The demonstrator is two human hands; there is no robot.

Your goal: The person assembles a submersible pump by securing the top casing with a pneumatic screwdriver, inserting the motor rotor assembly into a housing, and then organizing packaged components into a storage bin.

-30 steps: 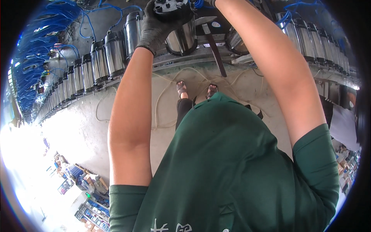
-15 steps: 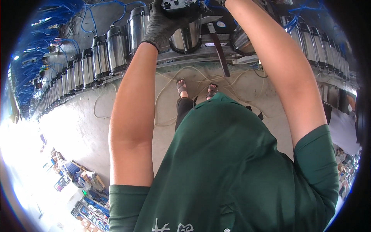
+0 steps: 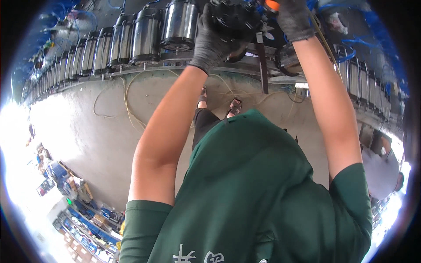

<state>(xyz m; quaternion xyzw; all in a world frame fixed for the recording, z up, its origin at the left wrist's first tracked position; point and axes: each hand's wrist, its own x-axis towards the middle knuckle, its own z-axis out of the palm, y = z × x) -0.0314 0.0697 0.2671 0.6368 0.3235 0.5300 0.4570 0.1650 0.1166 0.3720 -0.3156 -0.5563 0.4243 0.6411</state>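
My left hand (image 3: 211, 46), in a dark grey glove, is closed round the side of a metal canister (image 3: 237, 22) whose black, moulded end faces up. The canister's lower part is mostly hidden by the hand and shadow. My right hand (image 3: 294, 21), gloved the same way, is closed at the top edge beside the canister's end. An orange-tipped tool (image 3: 272, 5) shows at its fingers; the rest of it is hidden. Below and between the hands, a dark strap-like bar (image 3: 263, 70) hangs over the bench edge.
Shiny canisters with black ends (image 3: 147, 35) line the bench to the left, and more (image 3: 368, 83) to the right. One dark canister (image 3: 287, 59) lies under my right wrist. Blue tubes (image 3: 346, 44) cross the bench. Pale hoses (image 3: 127, 96) lie on the floor. Another person (image 3: 381, 175) is at the right.
The view has shifted, and my left hand with the canister appears further right. My right hand has come down into view, with the orange-tipped tool at its fingers.
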